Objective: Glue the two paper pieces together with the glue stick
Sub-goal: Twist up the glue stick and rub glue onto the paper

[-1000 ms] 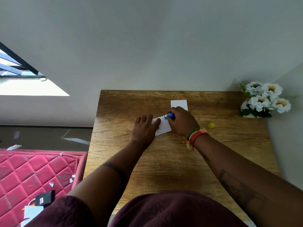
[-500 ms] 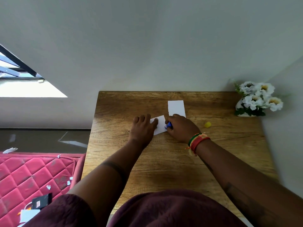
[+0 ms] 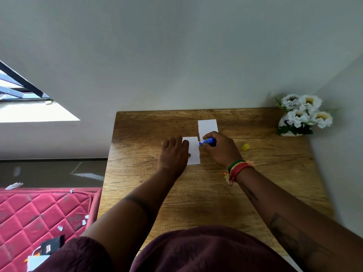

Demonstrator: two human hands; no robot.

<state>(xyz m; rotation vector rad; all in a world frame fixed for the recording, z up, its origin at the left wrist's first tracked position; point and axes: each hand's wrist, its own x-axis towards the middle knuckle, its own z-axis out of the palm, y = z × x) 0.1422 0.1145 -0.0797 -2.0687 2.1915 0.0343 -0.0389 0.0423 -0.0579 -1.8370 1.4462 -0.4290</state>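
Two white paper pieces lie on the wooden table (image 3: 206,193). The near paper piece (image 3: 193,152) is pinned flat under the fingers of my left hand (image 3: 173,154), which covers its left part. My right hand (image 3: 220,149) grips a blue glue stick (image 3: 207,141), its tip pointing left at the near paper's upper right edge. The second paper piece (image 3: 207,126) lies just behind, partly hidden by my right hand's fingers. A yellow glue cap (image 3: 245,147) rests on the table to the right of my right hand.
A white vase of white flowers (image 3: 302,114) stands at the table's back right corner against the wall. A red quilted mattress (image 3: 39,216) with paper scraps and a black tag lies left of the table.
The near paper has turned from tilted to square with the table. My right hand moved the glue stick from the paper's lower part up to its top right edge.
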